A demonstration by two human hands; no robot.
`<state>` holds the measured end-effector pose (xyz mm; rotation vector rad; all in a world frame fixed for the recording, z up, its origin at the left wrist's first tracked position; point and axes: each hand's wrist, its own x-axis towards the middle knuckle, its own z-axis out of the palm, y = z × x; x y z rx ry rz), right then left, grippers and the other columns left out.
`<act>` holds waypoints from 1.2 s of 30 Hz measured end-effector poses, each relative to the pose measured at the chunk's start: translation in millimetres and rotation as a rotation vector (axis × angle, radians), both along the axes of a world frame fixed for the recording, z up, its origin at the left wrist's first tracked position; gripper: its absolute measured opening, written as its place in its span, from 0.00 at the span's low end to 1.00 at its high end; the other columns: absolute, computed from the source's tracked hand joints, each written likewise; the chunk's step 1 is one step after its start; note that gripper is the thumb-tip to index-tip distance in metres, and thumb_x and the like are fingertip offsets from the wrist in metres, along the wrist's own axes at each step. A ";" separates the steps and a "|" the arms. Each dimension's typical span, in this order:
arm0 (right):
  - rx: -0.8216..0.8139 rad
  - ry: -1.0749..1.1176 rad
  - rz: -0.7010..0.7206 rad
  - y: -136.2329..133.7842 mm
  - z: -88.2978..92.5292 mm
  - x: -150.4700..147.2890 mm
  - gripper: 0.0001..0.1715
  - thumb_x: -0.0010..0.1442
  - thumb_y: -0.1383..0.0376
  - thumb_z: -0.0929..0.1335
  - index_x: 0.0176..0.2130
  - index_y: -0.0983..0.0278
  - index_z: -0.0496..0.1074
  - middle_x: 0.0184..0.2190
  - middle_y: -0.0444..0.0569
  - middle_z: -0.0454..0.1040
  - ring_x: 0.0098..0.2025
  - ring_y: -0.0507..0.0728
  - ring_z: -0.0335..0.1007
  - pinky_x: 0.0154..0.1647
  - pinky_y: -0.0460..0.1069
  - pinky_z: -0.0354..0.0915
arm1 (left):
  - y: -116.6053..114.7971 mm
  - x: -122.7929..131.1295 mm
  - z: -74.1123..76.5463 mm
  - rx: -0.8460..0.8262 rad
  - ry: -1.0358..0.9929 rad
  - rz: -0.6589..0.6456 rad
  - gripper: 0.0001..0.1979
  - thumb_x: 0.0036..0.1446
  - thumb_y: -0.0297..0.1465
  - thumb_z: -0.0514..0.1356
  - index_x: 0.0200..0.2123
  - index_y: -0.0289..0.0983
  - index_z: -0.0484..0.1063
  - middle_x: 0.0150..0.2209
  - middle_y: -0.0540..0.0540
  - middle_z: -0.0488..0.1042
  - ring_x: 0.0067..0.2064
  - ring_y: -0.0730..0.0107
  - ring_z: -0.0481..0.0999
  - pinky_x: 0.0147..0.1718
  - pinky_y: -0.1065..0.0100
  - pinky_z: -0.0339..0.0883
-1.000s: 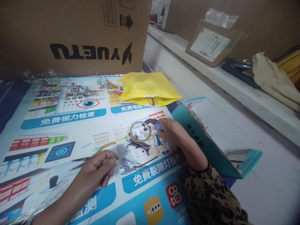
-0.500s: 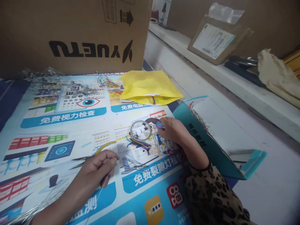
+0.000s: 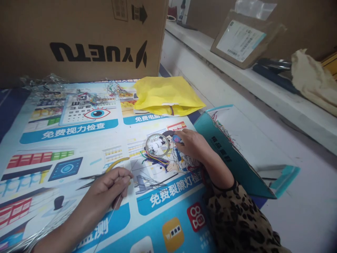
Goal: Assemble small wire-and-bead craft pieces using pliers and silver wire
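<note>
My left hand (image 3: 112,186) is closed in a pinch on a thin pale wire (image 3: 113,207), which runs down toward the bottom edge. Beneath and behind that hand lie pliers (image 3: 118,163) with yellow handles and dark pointed jaws. My right hand (image 3: 193,144) has its fingers curled down over a pile of thin wire bits (image 3: 181,160); its fingertips are partly hidden. A blue round piece with a pink middle (image 3: 177,138) shows at its fingers. Left of it stands a round clear dish (image 3: 158,144) holding white cylinders and small parts. Coloured threads or wires (image 3: 156,161) lie below the dish.
A yellow pouch (image 3: 168,93) lies beyond the dish. To the right is an open teal box (image 3: 221,151) with wire bits along its edge. A large carton (image 3: 92,28) stands at the back. Tangled wires (image 3: 50,86) lie before it. Long wires (image 3: 28,239) cross the lower left.
The whole view has shifted slightly. My right hand has moved a little left, closer to the dish. My left hand keeps its pinch on the wire.
</note>
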<state>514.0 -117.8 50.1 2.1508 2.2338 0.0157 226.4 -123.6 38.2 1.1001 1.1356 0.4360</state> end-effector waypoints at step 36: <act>0.142 0.378 0.387 -31.7 24.6 -87.2 0.15 0.61 0.67 0.59 0.44 0.61 0.71 0.37 0.51 0.76 0.37 0.56 0.73 0.39 0.50 0.69 | 2.4 -2.5 -5.0 0.138 -0.135 -0.110 0.08 0.55 0.31 0.51 0.25 0.37 0.61 0.15 0.57 0.59 0.16 0.81 0.54 0.17 0.76 0.48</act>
